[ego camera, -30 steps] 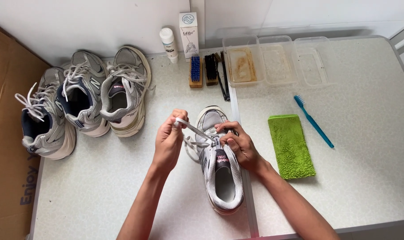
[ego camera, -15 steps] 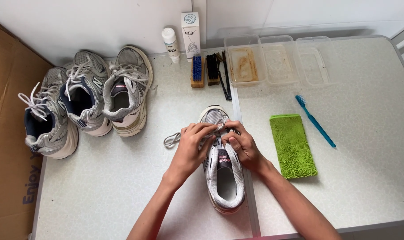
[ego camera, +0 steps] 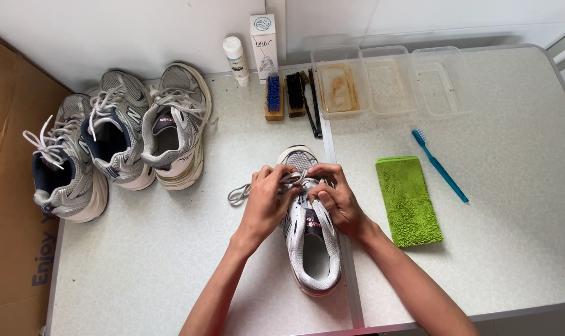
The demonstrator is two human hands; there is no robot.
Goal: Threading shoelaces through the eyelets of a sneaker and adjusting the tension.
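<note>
At the near middle of the speckled white table (ego camera: 170, 267), both hands cover the tongue of a grey-and-white mesh running shoe (ego camera: 310, 242). Left hand (ego camera: 267, 202) and right hand (ego camera: 335, 199) pinch its grey lace (ego camera: 239, 194), looping left; toe points far.

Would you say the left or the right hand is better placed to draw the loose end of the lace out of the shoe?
Probably the left hand. The loose lace loops out onto the table on that side, right beside its fingers. The right hand sits on the far side of the shoe, pinching at the eyelets.
</note>
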